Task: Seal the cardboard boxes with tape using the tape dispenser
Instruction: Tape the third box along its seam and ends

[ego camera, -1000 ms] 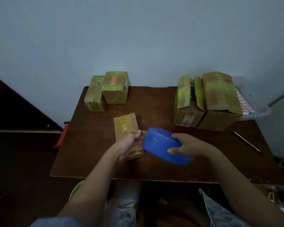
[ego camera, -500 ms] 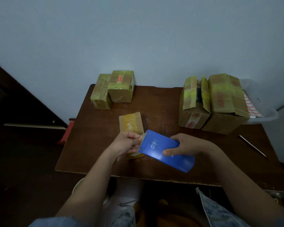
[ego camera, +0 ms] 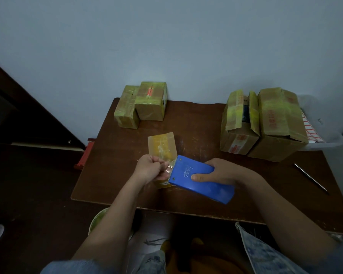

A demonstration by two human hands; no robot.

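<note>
A small flat cardboard box (ego camera: 162, 144) lies mid-table, with yellowish tape along its top. Over its near end my right hand (ego camera: 218, 173) grips a blue tape dispenser (ego camera: 201, 179), thumb on its flat side. My left hand (ego camera: 151, 168) pinches the clear tape end (ego camera: 170, 167) at the dispenser's mouth, fingers curled. The box's near end is hidden under my hands and the dispenser.
Two taped boxes (ego camera: 141, 104) stand at the table's back left. At the back right are a box with open flaps (ego camera: 239, 123) and a larger box (ego camera: 279, 123), with a white plastic tub (ego camera: 325, 135) behind. A metal rod (ego camera: 310, 177) lies at the right. The brown table (ego camera: 111, 159) meets the wall.
The dispenser has turned so its flat blue side faces up. My left hand has closed on the tape end at its mouth. The view has shifted slightly.
</note>
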